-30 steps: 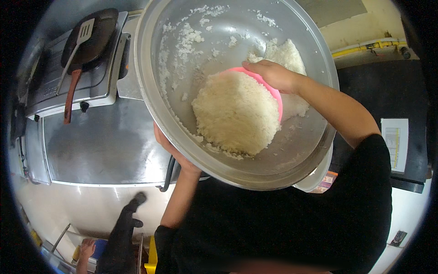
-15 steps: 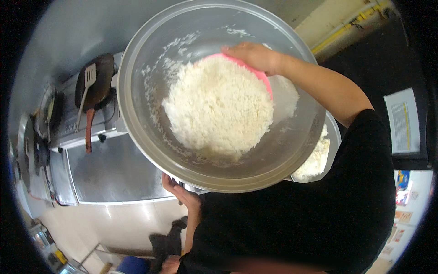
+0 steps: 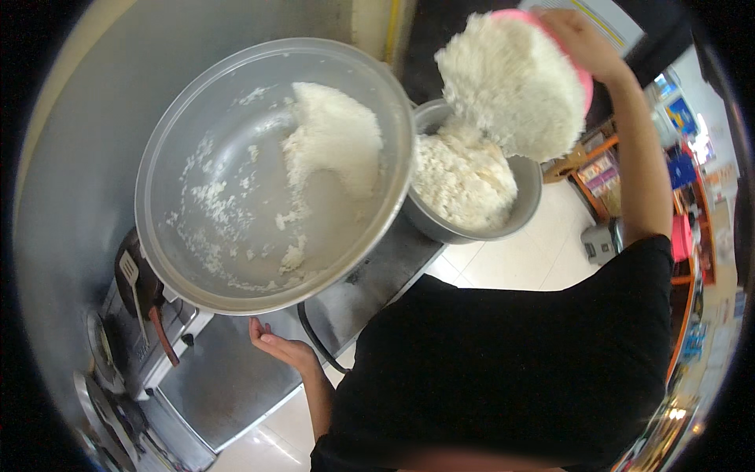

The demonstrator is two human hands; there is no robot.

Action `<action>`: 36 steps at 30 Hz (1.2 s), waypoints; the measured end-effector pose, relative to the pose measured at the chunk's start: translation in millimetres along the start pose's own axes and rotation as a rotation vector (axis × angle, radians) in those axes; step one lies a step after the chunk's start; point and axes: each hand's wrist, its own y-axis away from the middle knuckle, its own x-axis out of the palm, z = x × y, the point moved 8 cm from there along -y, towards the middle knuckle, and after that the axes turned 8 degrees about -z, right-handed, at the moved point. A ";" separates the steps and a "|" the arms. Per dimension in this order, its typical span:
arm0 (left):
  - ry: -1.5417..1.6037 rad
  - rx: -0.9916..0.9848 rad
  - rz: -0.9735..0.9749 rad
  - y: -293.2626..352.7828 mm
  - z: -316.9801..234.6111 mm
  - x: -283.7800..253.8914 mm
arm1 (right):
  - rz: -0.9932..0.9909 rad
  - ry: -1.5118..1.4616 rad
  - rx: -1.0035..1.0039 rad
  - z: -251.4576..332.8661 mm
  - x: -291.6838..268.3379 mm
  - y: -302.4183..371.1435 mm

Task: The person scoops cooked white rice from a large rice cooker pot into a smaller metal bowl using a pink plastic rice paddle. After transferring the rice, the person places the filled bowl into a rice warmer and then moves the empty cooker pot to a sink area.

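One spatula across a dark pan at far left, well apart from the rice. Next, mouth in full view, the big pot, with a heap of rice banked against its right wall and grains scattered left. Under its near rim, above the counter, the left hand: fingers loosely parted, gripping nothing visible; impossible to tell whether touching the pot. Just right of the big pot, the small pot, part filled with clumpy rice. Above its back right rim, tipped sideways, the pink bowl, with a mass of rice at its mouth. Farthest right, the right hand, clamped on the bowl's edge.

To pour well, probably best to bring the bowl over the small pot's middle, lower it, and turn the wrist gradually. Watch the back right rim: likeliest place for spills.
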 end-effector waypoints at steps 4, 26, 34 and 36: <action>0.031 0.047 0.074 9.0 -11.2 10.6 | 0.307 0.468 -0.023 2.8 109.6 87.3; -0.149 0.292 0.226 127.6 -77.5 58.0 | 0.403 0.205 -0.456 -8.0 155.3 111.1; -0.117 0.219 0.079 135.1 -100.5 102.5 | 0.384 0.135 -0.487 -18.5 199.7 108.7; -0.090 0.295 0.091 138.9 -108.1 107.3 | 0.352 0.126 -0.718 -10.8 250.5 108.4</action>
